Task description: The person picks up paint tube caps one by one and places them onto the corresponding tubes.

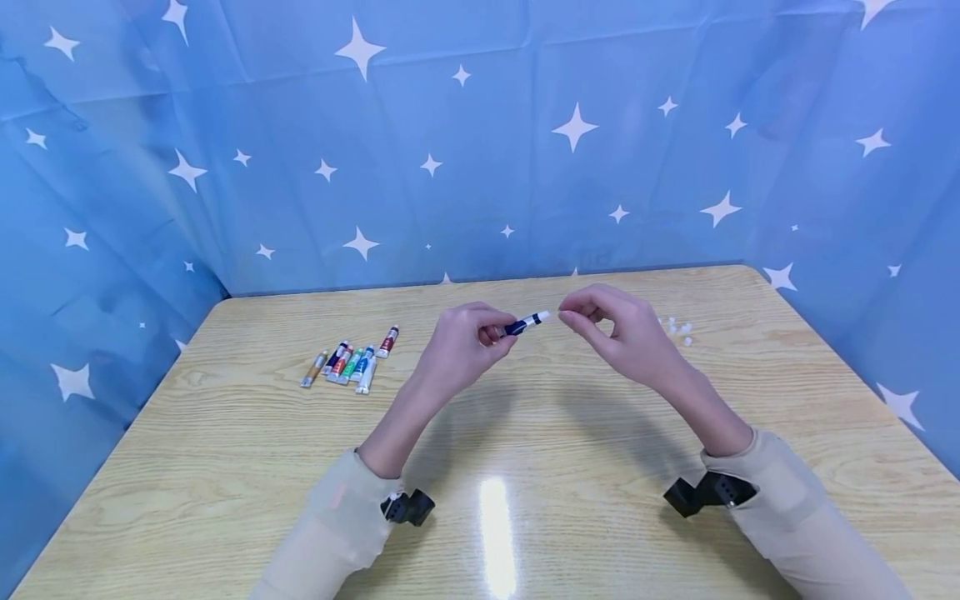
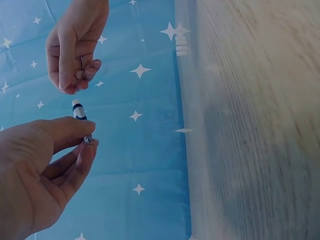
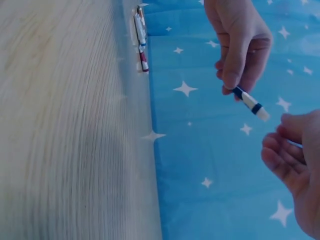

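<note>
Left grip [image 1: 465, 337]: a bare hand, pinching the tube [image 1: 525, 324] between thumb and fingers near one end. The tube is dark blue and white, held clear above the counter [image 1: 225, 450], tilted in the head view, its white tip [image 1: 543, 315] directed at the other hand.

Right grip [image 1: 618, 329]: fingers bent, thumb close to the fingertips, nothing visible between them. It is positioned just beyond the white tip; the wrist views show a small gap, with no contact.

On the left of the counter, a group of paint tubes [image 1: 351, 367] lies close together, in tan, dark purple, red, green, blue and white among others. The dark red one [image 1: 387, 342] lies at the far right of the group. On the right, behind the right wrist, small white pieces [image 1: 686, 328] are gathered; their exact form is too small to determine.

Both sleeves [image 1: 337, 525] are pale, each bearing a black device [image 1: 408, 507]. A blue backdrop [image 1: 480, 150] with white stars stands behind.
</note>
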A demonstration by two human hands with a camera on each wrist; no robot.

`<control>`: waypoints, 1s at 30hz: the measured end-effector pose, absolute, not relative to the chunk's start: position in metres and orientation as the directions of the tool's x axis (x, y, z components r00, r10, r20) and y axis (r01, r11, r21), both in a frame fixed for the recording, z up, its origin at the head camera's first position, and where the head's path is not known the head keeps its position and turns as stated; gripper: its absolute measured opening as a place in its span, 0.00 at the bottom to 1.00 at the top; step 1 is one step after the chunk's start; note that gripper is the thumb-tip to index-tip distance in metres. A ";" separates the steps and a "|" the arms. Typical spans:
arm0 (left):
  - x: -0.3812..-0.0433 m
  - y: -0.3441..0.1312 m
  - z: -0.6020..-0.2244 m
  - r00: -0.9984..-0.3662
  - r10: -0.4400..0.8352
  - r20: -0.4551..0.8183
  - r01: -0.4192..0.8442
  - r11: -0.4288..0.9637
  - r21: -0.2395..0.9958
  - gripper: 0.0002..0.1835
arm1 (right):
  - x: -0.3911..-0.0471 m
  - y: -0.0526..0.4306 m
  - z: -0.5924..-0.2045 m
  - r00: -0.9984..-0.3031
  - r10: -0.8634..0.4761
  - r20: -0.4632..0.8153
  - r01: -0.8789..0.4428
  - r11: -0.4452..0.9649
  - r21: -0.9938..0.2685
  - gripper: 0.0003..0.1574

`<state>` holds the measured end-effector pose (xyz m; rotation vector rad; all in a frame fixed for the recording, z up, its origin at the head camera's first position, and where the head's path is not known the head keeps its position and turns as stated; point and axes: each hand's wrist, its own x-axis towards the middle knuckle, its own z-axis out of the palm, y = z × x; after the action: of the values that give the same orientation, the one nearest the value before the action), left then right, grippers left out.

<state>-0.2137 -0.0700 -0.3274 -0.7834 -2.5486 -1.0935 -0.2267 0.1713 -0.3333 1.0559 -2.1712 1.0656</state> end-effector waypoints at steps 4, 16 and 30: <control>-0.219 -0.070 -0.332 -0.834 0.362 0.415 0.551 0.582 0.598 0.06 | -0.229 0.175 -0.336 -0.583 -0.422 0.694 -0.807 0.399 -0.435 0.11; -0.236 -0.065 -0.342 -0.895 0.320 0.310 0.445 0.595 0.669 0.05 | -0.229 0.189 -0.339 -0.604 -0.420 0.677 -0.790 0.429 -0.439 0.05; -0.259 -0.057 -0.356 -0.952 0.232 0.200 0.304 0.636 0.709 0.05 | -0.230 0.206 -0.345 -0.619 -0.415 0.667 -0.774 0.466 -0.429 0.08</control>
<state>-0.2594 -0.0572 -0.3564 -0.4532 -2.7596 -1.2208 -0.2302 0.2059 -0.3447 0.9886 -2.2424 1.0073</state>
